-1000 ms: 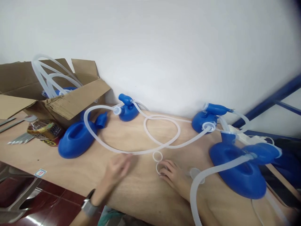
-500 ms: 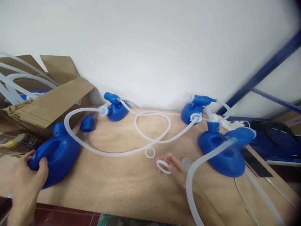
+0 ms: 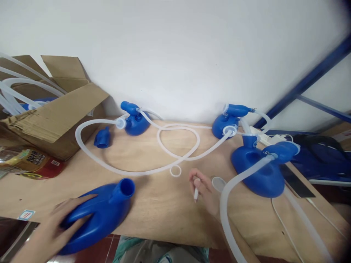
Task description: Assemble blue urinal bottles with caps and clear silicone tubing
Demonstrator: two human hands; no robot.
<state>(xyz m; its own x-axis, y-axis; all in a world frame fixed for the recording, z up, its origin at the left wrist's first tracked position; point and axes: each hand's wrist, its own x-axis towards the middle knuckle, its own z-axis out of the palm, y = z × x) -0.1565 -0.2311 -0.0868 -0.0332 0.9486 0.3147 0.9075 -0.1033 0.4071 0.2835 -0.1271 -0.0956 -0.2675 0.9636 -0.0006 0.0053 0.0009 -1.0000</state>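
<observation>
My left hand (image 3: 61,223) is wrapped round the handle of a blue urinal bottle (image 3: 109,210), which is tilted with its open neck pointing up and right, at the near left table edge. In my right hand (image 3: 204,190) a white ring (image 3: 196,190) is pinched between the fingers, seen nearly edge-on. A second white ring (image 3: 176,171) lies on the wood beyond that hand, against the clear tube (image 3: 142,172). Close by my right hand is a round whitish cap (image 3: 218,183). The small blue spout piece (image 3: 102,138) rests farther back on the left.
Blue bottles with tubes stand at the back left (image 3: 137,125), back right (image 3: 219,126) and right (image 3: 257,175). A cardboard box (image 3: 79,109) full of tubes and a packaged drink (image 3: 33,162) are at left. A phone (image 3: 297,181) and cables lie on the right.
My left hand has brought the blue urinal bottle right and nearer, turning its neck to the right. The ring in my right hand has turned from face-on to nearly edge-on.
</observation>
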